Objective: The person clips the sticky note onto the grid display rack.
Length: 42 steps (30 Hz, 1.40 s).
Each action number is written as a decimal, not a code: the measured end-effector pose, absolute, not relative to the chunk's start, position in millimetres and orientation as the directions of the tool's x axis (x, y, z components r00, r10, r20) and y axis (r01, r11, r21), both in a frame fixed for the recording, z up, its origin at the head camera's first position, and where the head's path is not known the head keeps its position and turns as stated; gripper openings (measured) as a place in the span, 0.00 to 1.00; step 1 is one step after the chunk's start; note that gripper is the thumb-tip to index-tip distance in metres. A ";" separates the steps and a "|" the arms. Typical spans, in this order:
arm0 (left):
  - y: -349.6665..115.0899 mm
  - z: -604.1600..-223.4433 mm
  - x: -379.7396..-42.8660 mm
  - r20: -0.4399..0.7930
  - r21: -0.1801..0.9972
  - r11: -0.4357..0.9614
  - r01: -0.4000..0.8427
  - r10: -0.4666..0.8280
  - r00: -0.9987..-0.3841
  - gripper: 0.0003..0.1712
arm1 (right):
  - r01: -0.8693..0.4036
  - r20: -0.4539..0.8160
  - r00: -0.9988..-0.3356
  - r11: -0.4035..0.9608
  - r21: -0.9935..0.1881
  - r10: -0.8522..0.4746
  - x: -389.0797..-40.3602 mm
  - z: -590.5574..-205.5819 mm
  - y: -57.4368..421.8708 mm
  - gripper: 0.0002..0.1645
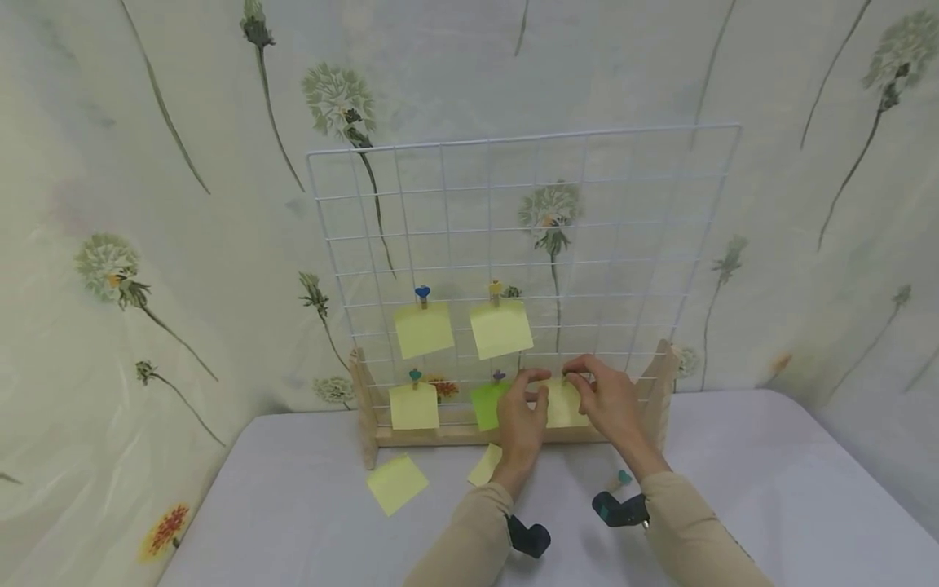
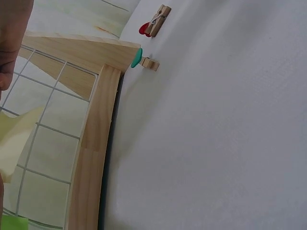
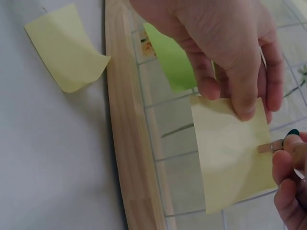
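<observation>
My left hand (image 1: 522,420) pinches the edge of a yellow sticky note (image 3: 230,158), its thumb over the front. With thumb and fingers my right hand (image 1: 612,408) grips a small wooden clothespin (image 3: 269,146) with a dark green top, which sits at the note's upper edge. The note lies against the lower right of a white wire grid (image 1: 587,265). Just left of it hangs a bright green note (image 1: 485,405) under a purple-topped clothespin (image 1: 500,376), partly covered by my left hand in the head view.
Three more yellow notes, such as the upper left one (image 1: 424,329), hang from clothespins. The grid stands in a wooden base (image 1: 440,437). Loose yellow notes (image 1: 398,484) lie on the white table (image 1: 293,505). Red-topped (image 2: 158,21) and teal-topped clothespins (image 2: 150,63) lie at the right.
</observation>
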State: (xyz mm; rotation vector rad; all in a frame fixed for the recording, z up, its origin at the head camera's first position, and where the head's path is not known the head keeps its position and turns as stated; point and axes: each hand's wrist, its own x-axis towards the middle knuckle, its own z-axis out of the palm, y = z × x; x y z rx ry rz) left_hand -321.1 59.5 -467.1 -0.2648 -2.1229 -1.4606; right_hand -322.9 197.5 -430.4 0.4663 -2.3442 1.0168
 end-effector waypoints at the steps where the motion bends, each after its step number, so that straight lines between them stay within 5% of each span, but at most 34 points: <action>1: 59.7 -467.1 -320.9 0.534 0.803 0.395 0.447 -0.141 -0.834 0.12 | -0.492 0.586 -0.804 0.661 -0.566 -0.096 -322.7 -430.1 197.7 0.07; 16: 58.5 -466.0 -320.3 0.517 0.792 0.463 0.399 -0.160 -0.841 0.13 | -0.390 0.524 -0.851 0.726 -0.566 -0.049 -322.8 -430.4 193.1 0.11; 25: 55.9 -464.5 -316.2 0.526 0.774 0.475 0.418 -0.116 -0.843 0.15 | -0.408 0.642 -0.766 0.771 -0.489 0.002 -323.9 -435.9 187.7 0.11; 37: 46.0 -462.4 -300.5 0.562 0.733 0.485 0.477 -0.037 -0.826 0.22 | -0.555 0.748 -0.660 0.627 -0.547 0.069 -313.9 -452.0 192.5 0.20; 42: 30.8 -463.5 -291.7 0.519 0.778 0.436 0.452 -0.040 -0.854 0.21 | -0.568 0.673 -0.737 0.487 -0.663 0.057 -290.3 -444.1 193.9 0.16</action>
